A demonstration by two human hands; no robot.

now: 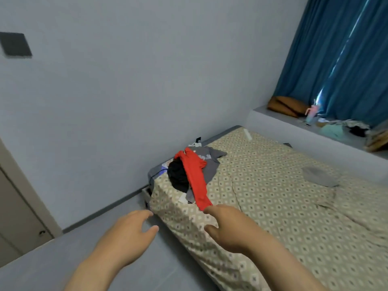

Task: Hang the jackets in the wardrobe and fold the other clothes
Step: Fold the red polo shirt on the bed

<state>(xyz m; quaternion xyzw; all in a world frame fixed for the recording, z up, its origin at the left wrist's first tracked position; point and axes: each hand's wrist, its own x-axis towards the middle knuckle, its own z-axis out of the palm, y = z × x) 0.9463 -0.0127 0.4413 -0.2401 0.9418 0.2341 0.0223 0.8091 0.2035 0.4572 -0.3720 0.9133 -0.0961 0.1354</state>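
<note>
Your left hand [128, 232] is over the floor just beside the bed [273, 196] corner, fingers apart, loosely bent, holding nothing; your right hand [228, 225] is over the bed edge, thumb and forefinger apart; forefinger tip at the red garment's [194, 177] near end, contact unclear; red garment lies across a black garment [178, 175] and grey garment [212, 164] at that corner.

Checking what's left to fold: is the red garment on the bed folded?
Not folded: the red garment lies strung out and rumpled across the clothes pile.
</note>
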